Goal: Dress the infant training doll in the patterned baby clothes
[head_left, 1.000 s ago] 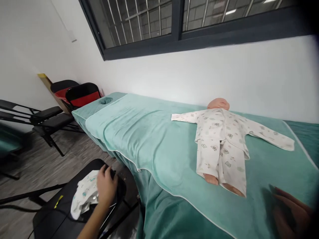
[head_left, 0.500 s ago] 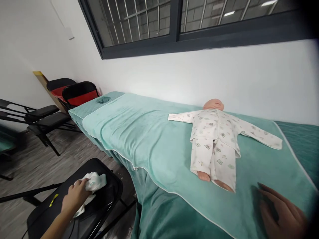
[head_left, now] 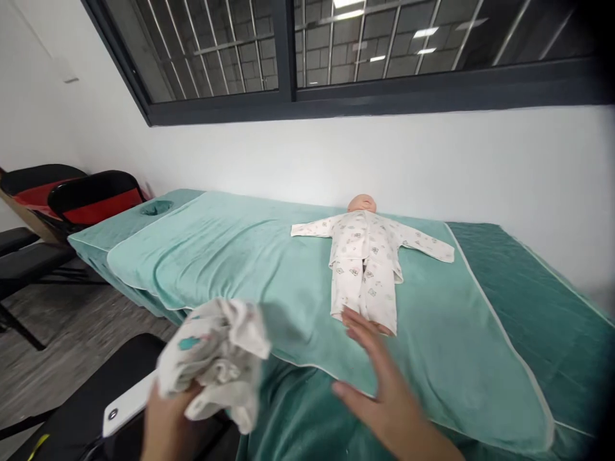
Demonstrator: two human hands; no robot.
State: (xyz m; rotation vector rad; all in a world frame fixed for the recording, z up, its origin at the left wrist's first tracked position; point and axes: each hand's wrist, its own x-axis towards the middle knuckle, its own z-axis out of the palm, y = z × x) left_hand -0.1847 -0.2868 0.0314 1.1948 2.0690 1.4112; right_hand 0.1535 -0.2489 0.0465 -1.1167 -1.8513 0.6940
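By the green bed [head_left: 538, 314], where the doll [head_left: 358, 253] lies flat, probably for stability, our left hand [head_left: 167, 416] has fingers curled round bunched cloth [head_left: 211, 358], while our right hand [head_left: 391, 397] spreads wide, holding zip.

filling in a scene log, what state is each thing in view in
White printed fabric bundle: crumpled, held up
Left bare hand: gripping the bundle
Right bare hand: open, apparently holding nothing
Pinkish doll in white printed fabric clothes: dressed, lying, sleeves spread
Light-green plush sheet: spread out, wrinkled
Black flat-seated chair: unfolded
Dark-framed glass window: open or shut unclear
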